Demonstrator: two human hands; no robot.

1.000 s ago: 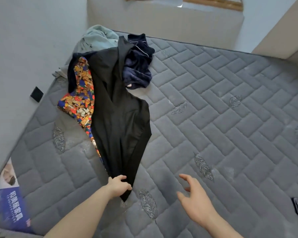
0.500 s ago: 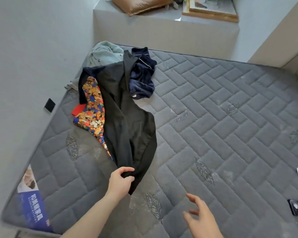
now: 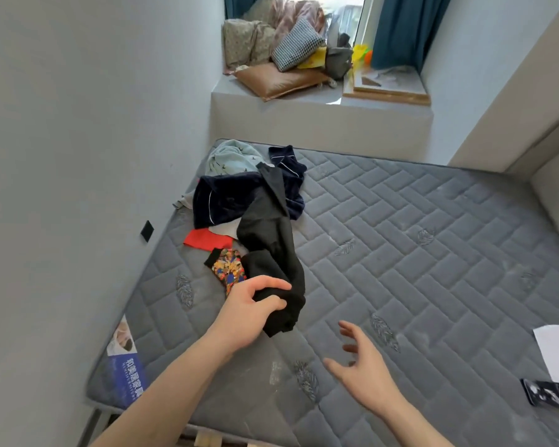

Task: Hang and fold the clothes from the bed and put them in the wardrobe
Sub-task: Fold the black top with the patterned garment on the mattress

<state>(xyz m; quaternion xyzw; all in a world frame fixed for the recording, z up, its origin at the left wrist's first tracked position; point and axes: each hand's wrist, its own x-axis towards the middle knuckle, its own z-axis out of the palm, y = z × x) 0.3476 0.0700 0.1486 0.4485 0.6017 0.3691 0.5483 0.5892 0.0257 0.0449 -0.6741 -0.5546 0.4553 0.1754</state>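
Head view: left hand (image 3: 255, 306) clenched round the near end of the black garment (image 3: 271, 253), thumb over the bunched cloth. Long axis running away from that grip, up the bed (image 3: 433, 253) toward the pile of clothes (image 3: 239, 188) by the wall, far end lying across the dark blue pieces. Right hand (image 3: 362, 366) empty, fingers spread, hovering over the mattress just beside the gripped end and nearer it than any other part of the cloth. Probably best placed to take a second hold near the left grip, then spread the garment along its length.
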